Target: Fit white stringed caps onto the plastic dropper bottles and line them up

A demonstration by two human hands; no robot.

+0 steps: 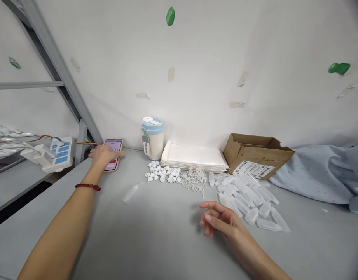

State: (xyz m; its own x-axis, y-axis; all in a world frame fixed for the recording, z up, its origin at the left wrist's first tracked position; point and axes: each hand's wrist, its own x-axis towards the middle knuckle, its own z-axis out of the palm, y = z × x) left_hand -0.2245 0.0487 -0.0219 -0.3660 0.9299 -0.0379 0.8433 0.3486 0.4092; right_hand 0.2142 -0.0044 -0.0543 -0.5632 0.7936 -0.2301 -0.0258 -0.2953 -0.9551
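Note:
My left hand point(102, 155) reaches to the back left, its fingers apart on or just over the left side of a phone point(114, 153) with a lit screen. A red bead bracelet circles that wrist. Nothing is held in my right hand point(218, 219), which hovers with loosely curled, parted fingers. Close by on its right lies a pile of translucent plastic tubes point(248, 194). A single tube point(130, 193) with a thin string at its tip rests at the left. Small white caps point(164, 172) and a tangle of white strings point(195, 179) lie behind, mid-table.
Against the wall stand a cream tumbler with a blue lid point(153, 138), a stack of white padded envelopes point(193, 155) and an open cardboard box point(257, 155). Patterned cloth point(318, 171) lies at the right. A power strip point(60, 153) sits beyond the table's left edge.

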